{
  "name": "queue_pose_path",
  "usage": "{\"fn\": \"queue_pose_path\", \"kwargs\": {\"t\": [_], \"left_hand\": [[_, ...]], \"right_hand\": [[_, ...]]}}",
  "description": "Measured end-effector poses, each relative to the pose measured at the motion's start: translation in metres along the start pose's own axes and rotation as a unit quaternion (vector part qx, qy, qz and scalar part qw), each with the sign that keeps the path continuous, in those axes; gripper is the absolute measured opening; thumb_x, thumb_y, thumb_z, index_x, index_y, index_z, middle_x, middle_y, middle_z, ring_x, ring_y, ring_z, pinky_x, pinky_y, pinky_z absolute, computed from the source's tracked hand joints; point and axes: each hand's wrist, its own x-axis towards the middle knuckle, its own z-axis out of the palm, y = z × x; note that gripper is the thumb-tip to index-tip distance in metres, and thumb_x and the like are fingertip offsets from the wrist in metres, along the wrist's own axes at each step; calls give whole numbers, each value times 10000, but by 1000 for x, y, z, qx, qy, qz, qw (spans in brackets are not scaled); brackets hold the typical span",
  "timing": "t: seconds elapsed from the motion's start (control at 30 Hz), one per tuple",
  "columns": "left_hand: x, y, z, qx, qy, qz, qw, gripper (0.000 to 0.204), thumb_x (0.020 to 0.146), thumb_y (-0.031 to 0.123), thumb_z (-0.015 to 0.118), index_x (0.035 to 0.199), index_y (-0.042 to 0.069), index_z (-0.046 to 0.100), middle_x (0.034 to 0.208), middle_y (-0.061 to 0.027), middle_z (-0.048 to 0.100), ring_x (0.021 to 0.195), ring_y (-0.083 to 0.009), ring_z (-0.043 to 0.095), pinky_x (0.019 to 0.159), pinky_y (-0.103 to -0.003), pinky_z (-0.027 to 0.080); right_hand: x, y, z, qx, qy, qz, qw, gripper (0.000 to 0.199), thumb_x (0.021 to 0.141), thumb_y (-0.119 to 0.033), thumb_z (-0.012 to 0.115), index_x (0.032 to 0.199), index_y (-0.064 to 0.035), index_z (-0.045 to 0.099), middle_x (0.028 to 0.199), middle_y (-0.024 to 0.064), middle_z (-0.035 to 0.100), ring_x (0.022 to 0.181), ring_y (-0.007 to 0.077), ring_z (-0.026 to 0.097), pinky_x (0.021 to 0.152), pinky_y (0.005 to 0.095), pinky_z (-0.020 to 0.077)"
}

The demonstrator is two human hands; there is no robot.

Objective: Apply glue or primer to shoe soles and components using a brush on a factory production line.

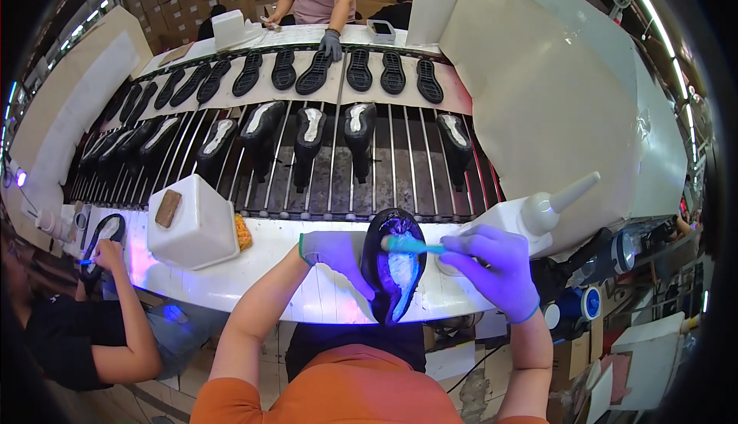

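The left hand (334,255), gloved, closes its grip around the left side of a black shoe (393,262) lying sole-up at the near edge of the white surface (269,266), while the right hand (496,266) pinches a teal brush (411,246) whose tip rests on the shoe's pale sole. A white squeeze bottle (530,212) stands just right of the shoe, a white box (196,220) sits to the left, and rows of black shoes (311,136) ride the conveyor rack (400,162) beyond.

Black shoe (393,266) sole-up on white ledge; teal brush (411,246) across it.
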Motion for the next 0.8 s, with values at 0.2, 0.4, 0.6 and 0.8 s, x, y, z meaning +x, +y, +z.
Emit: {"fn": "queue_pose_path", "kwargs": {"t": [0.2,0.4,0.6,0.8], "left_hand": [[7,2,5,-92,6,-40,995,676,628,235,885,1209,65,583,1129,-66,637,1031,-161,581,944,-326,444],[10,-10,7,-3,13,1,1000,506,650,323,869,1050,73,686,985,-60,697,910,-143,634,842,-291,484],[5,-1,2,-41,21,-13,999,623,658,261,870,1188,52,616,1105,-94,666,974,-160,613,890,-301,471],[-1,-19,1,-94,93,-41,990,672,644,186,851,1224,19,554,1137,-84,630,1064,-187,577,920,-326,460]], "right_hand": [[-5,0,6,-31,109,42,993,163,767,-166,757,885,-62,715,671,72,598,536,214,580,497,311,443],[-5,-8,-11,-92,-47,7,995,169,755,-182,767,880,-74,735,657,61,592,514,202,549,477,317,411],[12,3,-2,49,21,39,998,161,753,-153,766,874,-54,726,669,56,601,553,164,572,517,283,440],[-7,16,2,98,-100,75,987,161,769,-145,750,895,-50,720,706,66,632,615,145,595,576,276,456]]}}
